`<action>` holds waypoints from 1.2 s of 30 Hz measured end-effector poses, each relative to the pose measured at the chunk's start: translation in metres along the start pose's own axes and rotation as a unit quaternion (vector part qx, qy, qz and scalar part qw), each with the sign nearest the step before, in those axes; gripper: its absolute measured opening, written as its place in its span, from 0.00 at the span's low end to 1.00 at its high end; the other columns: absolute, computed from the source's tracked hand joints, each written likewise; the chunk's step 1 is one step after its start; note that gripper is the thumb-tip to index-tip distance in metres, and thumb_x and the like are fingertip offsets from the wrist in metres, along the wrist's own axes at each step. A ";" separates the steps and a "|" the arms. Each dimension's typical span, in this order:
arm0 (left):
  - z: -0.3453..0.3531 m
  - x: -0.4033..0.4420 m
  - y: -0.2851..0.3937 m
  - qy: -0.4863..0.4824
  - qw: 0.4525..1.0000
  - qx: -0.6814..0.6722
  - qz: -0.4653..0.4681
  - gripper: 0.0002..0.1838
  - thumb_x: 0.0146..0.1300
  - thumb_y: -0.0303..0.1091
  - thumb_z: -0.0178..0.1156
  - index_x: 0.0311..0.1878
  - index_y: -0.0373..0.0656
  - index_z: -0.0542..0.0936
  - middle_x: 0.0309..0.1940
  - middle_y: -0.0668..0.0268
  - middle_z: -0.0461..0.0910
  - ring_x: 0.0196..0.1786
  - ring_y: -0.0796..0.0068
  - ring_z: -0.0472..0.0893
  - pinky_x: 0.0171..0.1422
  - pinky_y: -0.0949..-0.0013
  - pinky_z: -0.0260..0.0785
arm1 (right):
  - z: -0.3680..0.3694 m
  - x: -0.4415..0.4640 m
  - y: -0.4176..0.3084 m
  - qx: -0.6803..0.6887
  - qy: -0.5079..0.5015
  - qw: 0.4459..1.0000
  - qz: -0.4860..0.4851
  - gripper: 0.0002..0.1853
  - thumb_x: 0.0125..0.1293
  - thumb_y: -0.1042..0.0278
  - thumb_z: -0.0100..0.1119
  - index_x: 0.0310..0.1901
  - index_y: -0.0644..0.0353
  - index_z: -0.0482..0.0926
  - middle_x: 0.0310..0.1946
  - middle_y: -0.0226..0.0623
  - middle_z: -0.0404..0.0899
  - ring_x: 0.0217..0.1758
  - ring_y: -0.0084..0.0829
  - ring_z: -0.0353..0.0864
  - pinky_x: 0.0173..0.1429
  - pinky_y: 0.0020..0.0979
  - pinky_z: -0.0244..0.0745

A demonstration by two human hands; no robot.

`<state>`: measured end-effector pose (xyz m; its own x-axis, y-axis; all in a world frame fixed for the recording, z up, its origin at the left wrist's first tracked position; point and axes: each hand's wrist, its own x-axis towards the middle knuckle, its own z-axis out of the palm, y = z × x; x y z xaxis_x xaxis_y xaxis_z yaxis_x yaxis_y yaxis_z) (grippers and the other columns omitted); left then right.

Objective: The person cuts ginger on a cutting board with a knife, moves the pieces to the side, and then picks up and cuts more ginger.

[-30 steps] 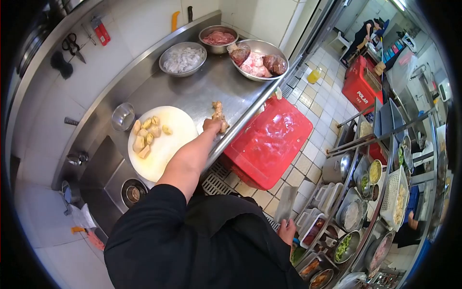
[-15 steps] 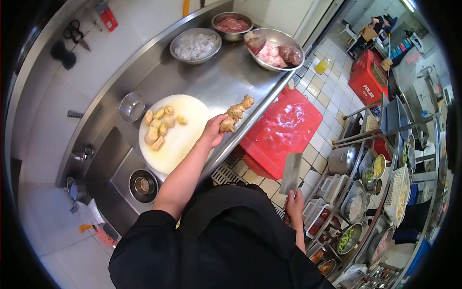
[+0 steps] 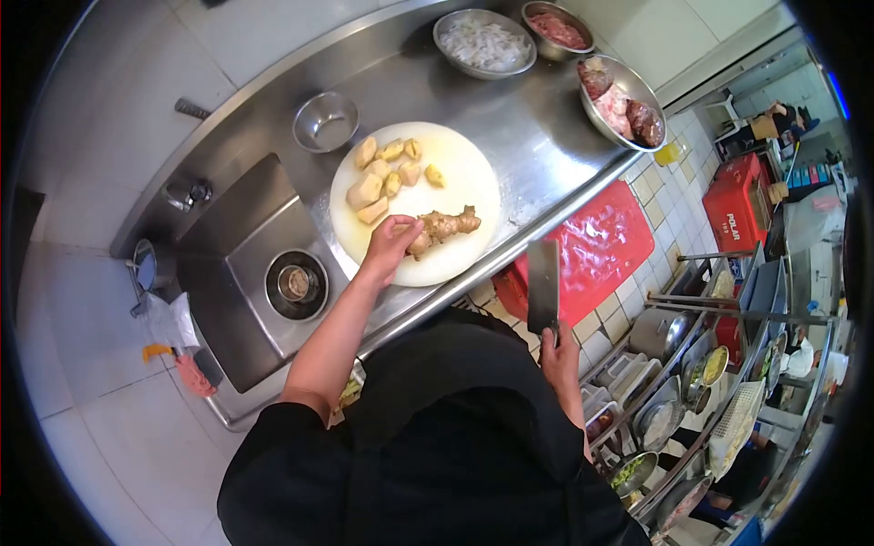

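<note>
A knobbly brown ginger root (image 3: 443, 228) is over the near part of a round white cutting board (image 3: 469, 173). My left hand (image 3: 390, 247) grips its left end between thumb and fingers. Behind it on the board lie several peeled pale-yellow pieces (image 3: 367, 189), probably ginger too. Off the counter's front edge, my right hand (image 3: 560, 358) is wrapped around the handle of a cleaver (image 3: 543, 284), whose broad blade points up and away from me. The blade is apart from the board and the root.
A small steel bowl (image 3: 326, 122) stands behind the board. Left is a sink (image 3: 237, 300) with a dark bowl in it. Bowls of white strips (image 3: 487, 45) and meat (image 3: 624, 105) line the far counter. A red cooler (image 3: 601, 246) and a food-laden rack (image 3: 692, 364) stand right.
My left hand has brought the ginger root from the counter's front edge onto or just over the board. The cleaver has come up closer to the counter. The view has turned.
</note>
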<state>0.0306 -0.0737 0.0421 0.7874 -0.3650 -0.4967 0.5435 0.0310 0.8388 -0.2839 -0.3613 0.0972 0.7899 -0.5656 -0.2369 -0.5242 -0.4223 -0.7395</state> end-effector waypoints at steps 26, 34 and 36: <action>-0.010 -0.036 -0.011 0.127 0.893 0.362 0.233 0.23 0.62 0.35 0.81 0.58 0.39 0.86 0.54 0.55 0.89 0.58 0.55 0.88 0.65 0.57 0.80 | 0.048 0.061 -0.163 -0.295 -0.191 0.889 -0.293 0.08 0.79 0.70 0.52 0.53 0.61 0.75 0.36 0.51 0.87 0.41 0.55 0.90 0.43 0.57 0.84; -0.002 -0.041 -0.020 0.164 0.892 0.340 0.249 0.23 0.61 0.33 0.81 0.57 0.39 0.87 0.52 0.55 0.89 0.56 0.52 0.88 0.64 0.56 0.80 | 0.051 0.068 -0.182 -0.351 -0.261 0.857 -0.274 0.10 0.76 0.76 0.46 0.54 0.67 0.72 0.33 0.55 0.87 0.39 0.58 0.91 0.44 0.58 0.85; -0.001 -0.041 -0.022 0.171 0.889 0.338 0.258 0.23 0.60 0.33 0.82 0.58 0.39 0.87 0.52 0.55 0.89 0.56 0.52 0.88 0.63 0.56 0.80 | 0.055 0.071 -0.187 -0.351 -0.268 0.856 -0.269 0.10 0.76 0.77 0.46 0.55 0.68 0.71 0.33 0.56 0.87 0.40 0.59 0.91 0.44 0.59 0.85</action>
<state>-0.0131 -0.0580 0.0441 0.9864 -0.1562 0.0507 -0.1228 -0.4962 0.8595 -0.1123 -0.2835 0.1836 0.9114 0.1709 -0.3745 0.0474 -0.9473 -0.3169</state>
